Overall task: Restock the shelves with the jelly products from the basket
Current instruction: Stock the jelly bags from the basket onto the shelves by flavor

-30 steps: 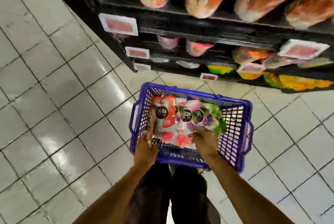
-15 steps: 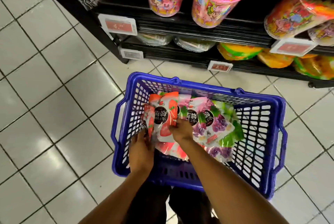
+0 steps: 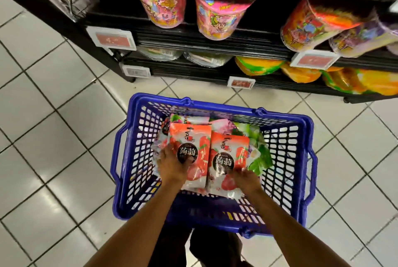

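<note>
A blue plastic basket (image 3: 137, 159) stands on the tiled floor in front of the black shelves (image 3: 215, 44). Inside it lie several jelly pouches. My left hand (image 3: 172, 164) grips a red strawberry jelly pouch (image 3: 193, 137) by its lower part, held upright. My right hand (image 3: 245, 178) holds a second red strawberry jelly pouch (image 3: 228, 148) beside the first. Under them show pink, purple and green pouches (image 3: 258, 154).
Pink cartoon tubs (image 3: 163, 8) and orange tubs (image 3: 312, 23) fill the upper shelf. Yellow and green jelly bags (image 3: 258, 65) sit on the bottom shelf. White price tags (image 3: 112, 38) hang on the shelf edges. My legs are right behind the basket.
Both hands have lifted a red pouch each out of the pile and set them side by side. The view has moved closer to the basket and shelves.
</note>
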Demonstrator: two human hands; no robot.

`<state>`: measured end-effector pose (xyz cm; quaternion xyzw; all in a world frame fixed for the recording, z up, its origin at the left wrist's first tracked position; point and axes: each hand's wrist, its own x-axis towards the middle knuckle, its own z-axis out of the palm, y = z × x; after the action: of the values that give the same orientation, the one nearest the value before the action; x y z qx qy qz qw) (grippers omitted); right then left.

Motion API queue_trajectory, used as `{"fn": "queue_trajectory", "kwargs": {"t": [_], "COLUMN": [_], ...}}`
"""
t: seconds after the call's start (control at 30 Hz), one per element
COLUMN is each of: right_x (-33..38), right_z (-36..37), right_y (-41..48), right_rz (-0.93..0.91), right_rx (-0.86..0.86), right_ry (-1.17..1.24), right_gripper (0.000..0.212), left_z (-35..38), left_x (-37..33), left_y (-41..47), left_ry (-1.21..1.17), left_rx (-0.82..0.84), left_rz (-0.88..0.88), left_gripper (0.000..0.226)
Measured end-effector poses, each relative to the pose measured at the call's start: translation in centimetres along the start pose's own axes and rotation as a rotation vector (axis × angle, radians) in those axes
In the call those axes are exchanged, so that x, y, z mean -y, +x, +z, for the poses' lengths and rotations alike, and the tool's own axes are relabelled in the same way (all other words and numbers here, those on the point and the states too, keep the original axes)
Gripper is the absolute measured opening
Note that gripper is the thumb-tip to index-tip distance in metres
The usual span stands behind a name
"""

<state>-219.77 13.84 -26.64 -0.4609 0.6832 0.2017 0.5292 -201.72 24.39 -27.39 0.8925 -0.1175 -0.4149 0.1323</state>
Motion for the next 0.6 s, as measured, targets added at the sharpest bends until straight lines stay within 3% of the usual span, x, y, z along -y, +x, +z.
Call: {"fn": "queue_trajectory", "kwargs": {"t": [0.13, 0.2, 0.33, 0.47, 0.53, 0.6], "right_x": [-0.7, -0.4, 0.7, 1.5, 2.1, 2.8], "right_z": [1.0, 1.4, 2.4, 1.2, -0.3, -2.2], "right_y": [0.2, 0.0, -0.3, -2.5, -5.1, -8.5], "right_rz": [-0.017, 0.004, -0.035, -0.030, -0.026, -0.038], "right_rx": [-0.036, -0.054, -0.014, 0.048, 0.090, 0.133], "right_ry": [0.148, 0.187, 0.292, 0.475, 0.558, 0.625], "right_gripper": [0.033, 0.039, 0.025, 0.014, 0.026, 0.055], "left_z": [1.3, 1.5, 0.8, -2.3, -4.5, -7.7], "left_x": [0.4, 1.3, 3.3, 2.4, 1.4, 0.0], "left_y": [1.4, 1.9, 2.4, -0.9, -2.9, -5.3], "left_ry": [-0.011, 0.013, -0.226, -0.219, -0.337, -0.409], "left_rx": [0.071, 0.116, 0.214, 0.085, 0.115, 0.116], "left_rz": [-0.237, -0.332, -0.309, -0.389, -0.365, -0.294], "left_gripper": [0.118, 0.120, 0.083, 0.048, 0.043, 0.037]}}
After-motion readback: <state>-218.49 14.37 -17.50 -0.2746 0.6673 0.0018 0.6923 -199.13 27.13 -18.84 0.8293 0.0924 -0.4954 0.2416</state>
